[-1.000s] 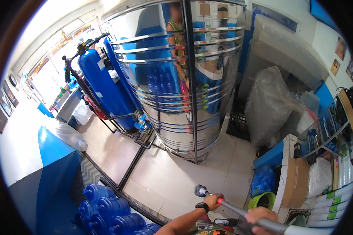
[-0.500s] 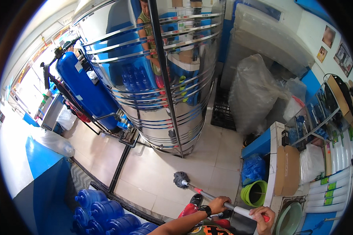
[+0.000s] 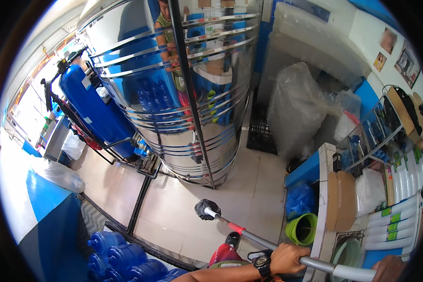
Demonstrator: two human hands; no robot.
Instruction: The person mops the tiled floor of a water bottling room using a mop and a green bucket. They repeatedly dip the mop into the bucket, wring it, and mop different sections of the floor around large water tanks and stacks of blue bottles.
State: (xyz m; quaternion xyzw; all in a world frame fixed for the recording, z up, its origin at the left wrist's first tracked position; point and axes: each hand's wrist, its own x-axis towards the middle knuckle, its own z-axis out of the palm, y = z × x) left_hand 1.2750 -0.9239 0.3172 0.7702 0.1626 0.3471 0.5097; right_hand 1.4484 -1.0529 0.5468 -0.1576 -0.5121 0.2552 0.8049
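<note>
A mop with a dark grey string head [image 3: 206, 209] slants across the picture, its metal pole [image 3: 261, 241] carrying a red collar near the head. Around the middle of the pole my left hand [image 3: 289, 258] is closed, with a black watch on its wrist. My right hand [image 3: 389, 269] is closed at the pole's white upper grip [image 3: 353, 273], near the lower right rim, partly in shadow. The mop head is over the light floor tiles [image 3: 164, 225]; whether it touches them I cannot tell. One foot in a dark shoe [image 3: 232, 238] shows beside the pole.
A large shiny steel tank [image 3: 197, 160] stands ahead, a blue cylinder [image 3: 96, 115] to its left. Several blue water jugs [image 3: 127, 256] sit at lower left. At right are a lime-green bucket [image 3: 300, 230], a blue bag [image 3: 300, 201], a tiled ledge [image 3: 322, 183] and a wrapped plastic bundle [image 3: 296, 113].
Both hands have moved rightward and lower with the mop, the right one farthest. The mop head has shifted slightly left and up, and its white socket shows more.
</note>
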